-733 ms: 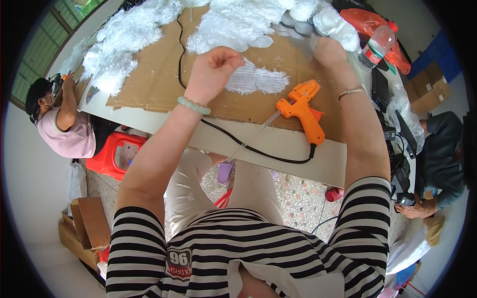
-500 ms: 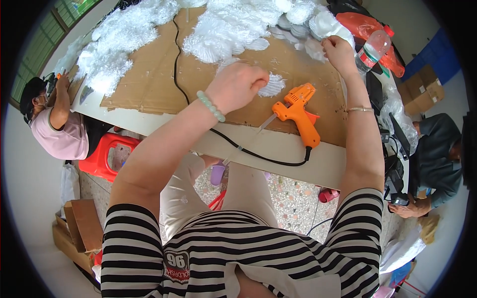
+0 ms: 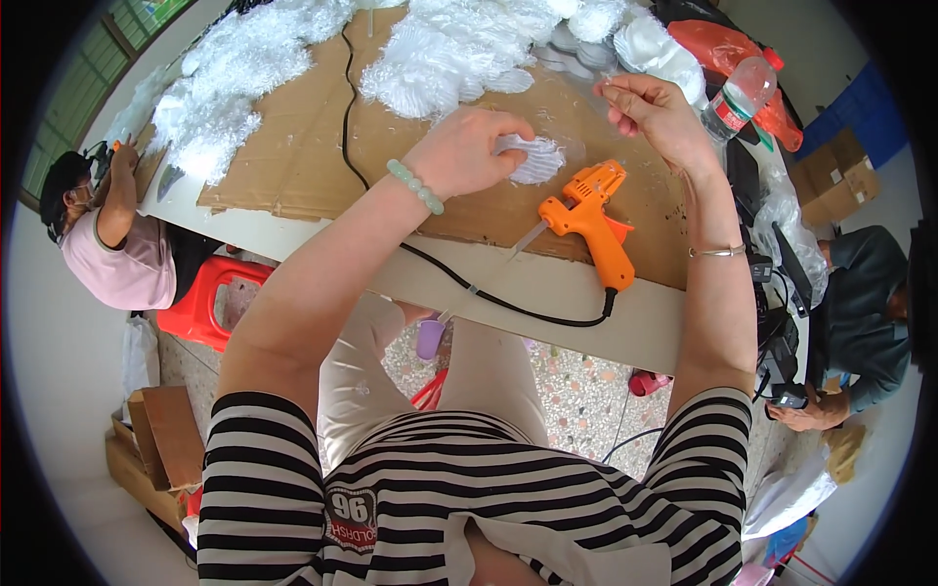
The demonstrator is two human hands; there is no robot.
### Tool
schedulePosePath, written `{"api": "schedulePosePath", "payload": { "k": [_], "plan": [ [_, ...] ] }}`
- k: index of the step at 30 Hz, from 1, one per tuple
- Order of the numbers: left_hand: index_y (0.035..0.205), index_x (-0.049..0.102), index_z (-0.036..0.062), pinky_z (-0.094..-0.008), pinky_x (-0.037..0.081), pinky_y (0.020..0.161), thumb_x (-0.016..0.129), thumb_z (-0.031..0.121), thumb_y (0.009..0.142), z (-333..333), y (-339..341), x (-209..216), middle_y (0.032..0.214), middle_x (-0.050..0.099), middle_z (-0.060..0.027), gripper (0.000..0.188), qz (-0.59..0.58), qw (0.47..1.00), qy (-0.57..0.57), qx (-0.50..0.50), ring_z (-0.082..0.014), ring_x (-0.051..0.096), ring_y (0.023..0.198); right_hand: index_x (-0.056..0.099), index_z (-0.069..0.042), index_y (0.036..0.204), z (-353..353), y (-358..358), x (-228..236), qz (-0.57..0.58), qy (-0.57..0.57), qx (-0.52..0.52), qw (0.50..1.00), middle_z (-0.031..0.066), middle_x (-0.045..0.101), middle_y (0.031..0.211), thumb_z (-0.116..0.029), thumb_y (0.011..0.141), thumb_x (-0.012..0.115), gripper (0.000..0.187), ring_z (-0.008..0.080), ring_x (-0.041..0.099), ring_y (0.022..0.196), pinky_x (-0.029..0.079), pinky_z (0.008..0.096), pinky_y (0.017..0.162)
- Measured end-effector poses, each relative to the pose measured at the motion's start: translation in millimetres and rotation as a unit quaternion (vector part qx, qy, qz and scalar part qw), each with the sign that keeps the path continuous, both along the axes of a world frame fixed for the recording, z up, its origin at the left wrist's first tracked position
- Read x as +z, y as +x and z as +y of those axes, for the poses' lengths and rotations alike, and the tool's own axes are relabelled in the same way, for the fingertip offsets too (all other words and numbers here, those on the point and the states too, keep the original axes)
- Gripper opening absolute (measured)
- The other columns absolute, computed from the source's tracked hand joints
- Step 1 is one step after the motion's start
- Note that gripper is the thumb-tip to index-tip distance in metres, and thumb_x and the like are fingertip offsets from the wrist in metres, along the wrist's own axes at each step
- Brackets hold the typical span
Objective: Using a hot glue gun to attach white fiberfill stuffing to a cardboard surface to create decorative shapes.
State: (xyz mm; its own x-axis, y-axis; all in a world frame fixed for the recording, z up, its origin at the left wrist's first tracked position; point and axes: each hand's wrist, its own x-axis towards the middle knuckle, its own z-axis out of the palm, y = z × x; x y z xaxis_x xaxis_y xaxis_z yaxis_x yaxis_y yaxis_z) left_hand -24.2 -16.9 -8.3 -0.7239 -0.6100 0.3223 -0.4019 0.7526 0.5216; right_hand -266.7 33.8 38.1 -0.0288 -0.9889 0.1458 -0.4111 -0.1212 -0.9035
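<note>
Bench (image 3: 547, 283): white top, runs across view; near edge above person's lap.
L co-worker (image 3: 122, 239): pink top, dark cap, hands raised at bench's L end.
R co-worker (image 3: 860, 303): dark top, hand on small blk device.
Cdbd sheet (image 3: 293, 146): brown, flat on bench, under the work.
White fringed heaps (image 3: 230, 93): spread along far part of sheet & its L side.
Glue-gun cord (image 3: 445, 262): blk, leaves grip base, passes under L forearm, on to far side.
Bottle (image 3: 743, 98): clear, red cap, R side of bench, beyond R hand.
Glue gun (image 3: 594, 225): orange, on its side, nozzle pointing away, translucent stick out of rear.
L hand (image 3: 467, 151): fingers & thumb curled at L end of ribbed piece; gripped or merely touched, can't tell.
R hand (image 3: 660, 112): raised nr far R of sheet, thumb & fingertips together; contents, if any, can't tell.
Ribbed piece (image 3: 542, 159): white, fringed edge, on sheet btwn L hand & glue gun, partly covered.
</note>
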Motion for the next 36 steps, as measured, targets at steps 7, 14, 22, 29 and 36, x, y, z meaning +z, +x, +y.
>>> {"api": "schedulePosePath", "payload": {
  "k": [7,14,22,29,36],
  "plan": [
    [0.107,0.062,0.0070,-0.0301,0.048,0.079,0.069,0.021,0.075,-22,-14,3,0.109,0.061,-0.0104,0.035,0.168,0.974,-0.094,0.116,-0.0199,0.059,0.093,0.064,-0.002,0.102,-3,3,-8,0.011,0.001,-0.011,1.000,-0.0022,0.058,0.070,-0.015,0.090,0.054,0.020,0.0035,0.049,0.061,0.040,0.0166,0.057],
    [0.102,0.065,0.0038,-0.0261,0.048,0.074,0.069,0.017,0.075,-64,-42,18,0.092,0.066,-0.0057,0.030,0.116,0.982,0.131,0.077,-0.0123,0.060,0.083,0.064,-0.003,0.099,-11,-18,-11,-0.021,-0.041,-0.067,0.997,-0.0026,0.058,0.071,-0.015,0.089,0.055,0.018,0.0038,0.050,0.061,0.040,0.0173,0.056],
    [0.080,0.068,0.0011,-0.0270,0.050,0.058,0.065,0.009,0.071,-98,-105,18,0.073,0.067,-0.0095,0.013,0.304,0.926,0.170,0.147,-0.0140,0.062,0.062,0.065,-0.005,0.097,-20,-62,-17,-0.210,-0.111,-0.226,0.945,-0.0026,0.059,0.072,-0.019,0.090,0.055,0.018,0.0041,0.048,0.059,0.039,0.0173,0.055],
    [0.101,0.063,-0.0022,-0.0304,0.050,0.076,0.060,0.029,0.083,-100,-152,24,0.091,0.066,-0.0140,0.036,0.201,0.969,0.055,0.131,-0.0202,0.062,0.084,0.066,-0.005,0.100,-15,-66,-15,-0.205,-0.104,-0.164,0.959,-0.0036,0.057,0.069,-0.018,0.090,0.055,0.020,0.0033,0.047,0.058,0.037,0.0166,0.054],
    [0.108,0.061,0.0019,-0.0284,0.049,0.072,0.057,0.035,0.086,-75,-111,71,0.092,0.066,-0.0118,0.040,0.231,0.820,0.512,-0.108,-0.0179,0.062,0.082,0.066,-0.003,0.099,-8,-42,-9,-0.126,-0.025,-0.058,0.990,-0.0034,0.057,0.068,-0.017,0.089,0.057,0.019,0.0028,0.048,0.059,0.038,0.0166,0.054]
  ]
}}
